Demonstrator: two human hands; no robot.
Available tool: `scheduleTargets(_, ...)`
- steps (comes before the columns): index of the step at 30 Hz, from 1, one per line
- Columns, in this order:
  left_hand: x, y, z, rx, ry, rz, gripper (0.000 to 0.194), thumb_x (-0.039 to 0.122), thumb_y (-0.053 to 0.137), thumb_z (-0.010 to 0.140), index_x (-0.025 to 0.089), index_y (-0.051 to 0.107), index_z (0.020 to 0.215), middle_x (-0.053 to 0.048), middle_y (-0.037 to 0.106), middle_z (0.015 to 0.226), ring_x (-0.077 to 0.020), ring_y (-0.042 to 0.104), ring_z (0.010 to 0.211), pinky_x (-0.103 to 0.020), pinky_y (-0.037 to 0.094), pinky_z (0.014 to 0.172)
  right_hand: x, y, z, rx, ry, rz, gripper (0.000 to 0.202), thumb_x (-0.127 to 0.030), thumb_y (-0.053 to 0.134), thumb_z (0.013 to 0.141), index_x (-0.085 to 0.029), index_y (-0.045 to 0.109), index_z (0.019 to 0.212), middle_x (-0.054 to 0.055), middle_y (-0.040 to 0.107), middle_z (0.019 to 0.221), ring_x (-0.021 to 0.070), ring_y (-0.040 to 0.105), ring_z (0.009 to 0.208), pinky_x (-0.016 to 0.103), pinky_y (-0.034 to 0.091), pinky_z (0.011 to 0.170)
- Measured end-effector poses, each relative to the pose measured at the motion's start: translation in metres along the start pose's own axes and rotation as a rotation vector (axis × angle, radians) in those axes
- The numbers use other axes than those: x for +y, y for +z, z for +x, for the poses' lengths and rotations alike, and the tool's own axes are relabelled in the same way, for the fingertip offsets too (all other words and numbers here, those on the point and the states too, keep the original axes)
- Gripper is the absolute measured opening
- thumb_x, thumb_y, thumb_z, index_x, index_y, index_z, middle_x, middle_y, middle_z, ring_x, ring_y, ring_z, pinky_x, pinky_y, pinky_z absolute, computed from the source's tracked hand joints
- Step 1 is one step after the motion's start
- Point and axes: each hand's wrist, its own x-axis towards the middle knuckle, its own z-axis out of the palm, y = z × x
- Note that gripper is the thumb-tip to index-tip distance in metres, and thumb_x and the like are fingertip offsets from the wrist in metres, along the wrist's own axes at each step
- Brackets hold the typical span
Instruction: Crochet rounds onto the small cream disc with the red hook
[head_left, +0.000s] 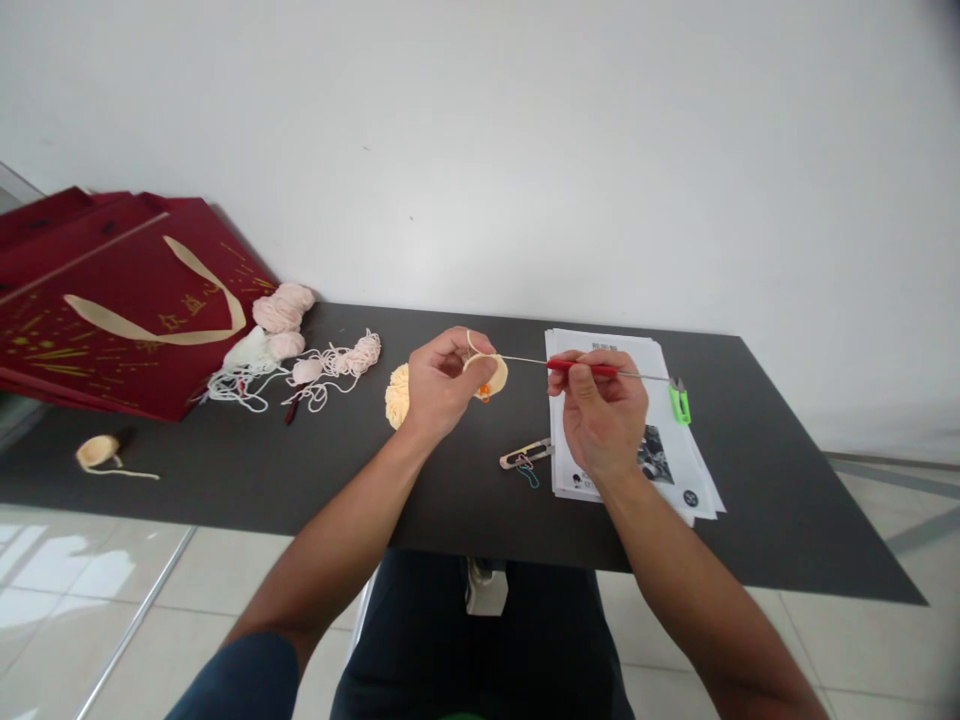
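Note:
My left hand (448,385) pinches a small cream crocheted piece (495,374) between thumb and fingers, with a strand of yarn looped over the index finger. An orange marker (485,393) hangs from the piece's lower edge. The red handle of a crochet hook (583,368) lies in the closed fingers of my right hand (602,410). Its thin metal shaft points left to the top of the crocheted piece; whether the tip is inside a stitch is too small to tell. Behind my left hand, a pale yellow yarn ball (397,396) is partly hidden.
Printed sheets (621,480) lie under my right hand, with green snips (679,402) on them. Metal snips (525,454) sit nearby. Pink yarn (283,308), white yarn (251,358), a cream cup-shaped piece (98,450) and red bags (127,300) occupy the dark table's (480,520) left.

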Motion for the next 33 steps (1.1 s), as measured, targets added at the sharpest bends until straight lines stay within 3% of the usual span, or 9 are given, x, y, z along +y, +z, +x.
scheduleTargets(5, -0.002, 0.002, -0.001, -0.002, 0.056, 0.039, 0.019, 0.027, 0.087, 0.072, 0.02, 0.073, 0.084, -0.003, 0.072, 0.092, -0.0111, 0.062, 0.072, -0.024, 0.05, 0.064, 0.002, 0.001, 0.0, 0.081, 0.106, 0.022, 0.02, -0.029, 0.083, 0.085, -0.024, 0.067, 0.094, -0.003, 0.081, 0.088, 0.0089, 0.071, 0.065, 0.022, 0.061, 0.059)
scheduleTargets(10, -0.004, 0.001, -0.002, -0.017, -0.003, 0.025, 0.017, 0.022, 0.085, 0.073, 0.019, 0.074, 0.085, 0.0, 0.071, 0.081, -0.0095, 0.06, 0.064, -0.022, 0.048, 0.059, 0.006, -0.003, 0.004, 0.114, 0.368, 0.129, 0.024, -0.032, 0.087, 0.081, -0.021, 0.067, 0.087, -0.003, 0.079, 0.083, 0.0051, 0.07, 0.066, 0.014, 0.06, 0.061)
scheduleTargets(13, -0.005, 0.0, -0.002, -0.003, 0.005, 0.028, 0.014, 0.017, 0.084, 0.073, 0.02, 0.074, 0.084, 0.0, 0.071, 0.082, -0.0094, 0.06, 0.066, -0.022, 0.049, 0.06, 0.006, -0.004, 0.004, 0.102, 0.387, 0.142, 0.024, -0.033, 0.087, 0.082, -0.021, 0.066, 0.086, -0.003, 0.079, 0.085, 0.0046, 0.07, 0.067, 0.013, 0.059, 0.062)
scheduleTargets(21, -0.003, 0.005, -0.005, 0.067, 0.061, 0.14, 0.011, 0.02, 0.081, 0.075, 0.02, 0.074, 0.083, -0.001, 0.071, 0.078, -0.0101, 0.059, 0.062, -0.023, 0.048, 0.057, 0.001, 0.001, -0.002, 0.067, 0.09, 0.005, 0.02, -0.028, 0.083, 0.084, -0.026, 0.065, 0.093, -0.002, 0.079, 0.089, 0.0093, 0.07, 0.069, 0.022, 0.058, 0.061)
scheduleTargets(27, 0.003, 0.012, -0.009, 0.162, 0.1, 0.258, 0.008, 0.017, 0.076, 0.078, 0.02, 0.075, 0.084, 0.002, 0.066, 0.068, -0.0092, 0.056, 0.054, -0.022, 0.046, 0.054, 0.004, 0.005, -0.015, 0.044, -0.246, -0.244, 0.012, -0.021, 0.077, 0.089, -0.028, 0.071, 0.095, 0.0, 0.081, 0.095, 0.0135, 0.072, 0.069, 0.03, 0.061, 0.06)
scheduleTargets(31, 0.0, 0.012, -0.01, 0.194, 0.096, 0.248, 0.009, 0.02, 0.077, 0.08, 0.021, 0.075, 0.088, 0.002, 0.068, 0.072, -0.0099, 0.058, 0.057, -0.022, 0.049, 0.054, 0.007, 0.0, -0.023, -0.073, -0.439, -0.476, 0.02, -0.018, 0.077, 0.087, -0.033, 0.077, 0.101, 0.003, 0.082, 0.106, 0.0202, 0.077, 0.082, 0.041, 0.067, 0.07)
scheduleTargets(33, -0.002, 0.011, -0.009, 0.188, 0.079, 0.209, 0.012, 0.022, 0.08, 0.079, 0.021, 0.076, 0.091, 0.0, 0.071, 0.078, -0.0105, 0.061, 0.062, -0.023, 0.051, 0.057, 0.007, 0.0, -0.025, -0.108, -0.462, -0.531, 0.026, -0.017, 0.079, 0.086, -0.035, 0.078, 0.104, 0.003, 0.082, 0.11, 0.0219, 0.078, 0.087, 0.044, 0.068, 0.075)
